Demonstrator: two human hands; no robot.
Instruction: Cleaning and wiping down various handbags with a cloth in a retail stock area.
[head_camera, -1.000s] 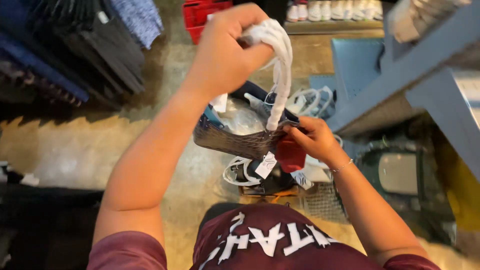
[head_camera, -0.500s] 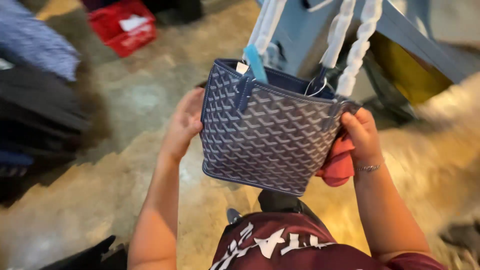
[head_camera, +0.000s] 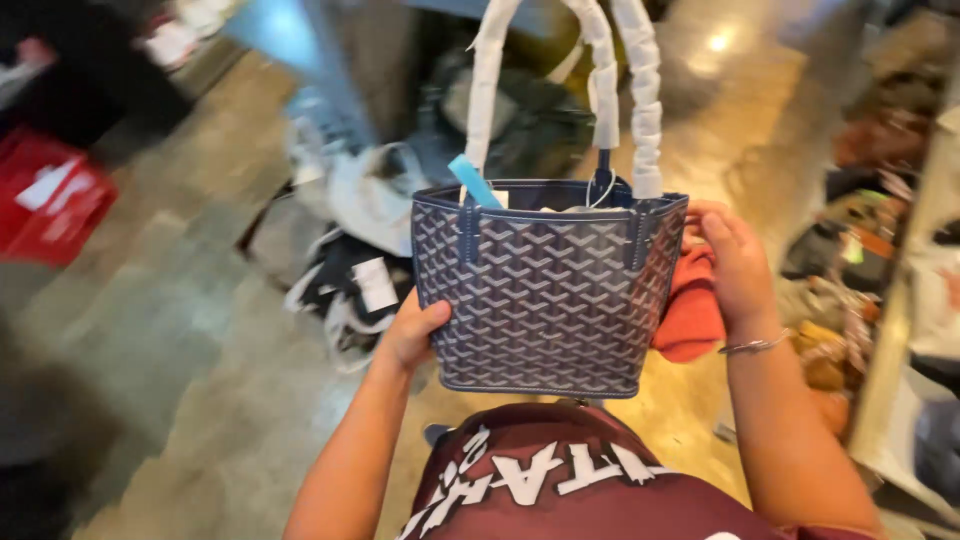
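Head view, the only one I have: I hold a small navy tote bag (head_camera: 550, 290) upright in front of my chest, its face a grey-white chevron weave, open mouth up. My left hand (head_camera: 412, 332) grips the bag's lower left edge, thumb on the front panel, fingers behind it. My right hand (head_camera: 735, 265) clasps the right side near the top corner and also pins an orange-red cloth (head_camera: 692, 305) against that side; a thin bracelet (head_camera: 752, 346) sits on the wrist. The two handles (head_camera: 600, 85) stand up, wrapped in white protective film, and a light blue tag (head_camera: 470, 183) sticks out at the mouth. Below the bag shows my maroon shirt (head_camera: 600, 490) with white lettering. On the concrete floor (head_camera: 180, 330) behind lie white and dark bags in a heap (head_camera: 350, 250), and a red crate (head_camera: 50, 200) sits far left; all blurred. Judged step: looking the bag over, front panel facing me. A next move, as I read it, calls for both grips kept firm and the cloth kept clear of the bag's mouth.
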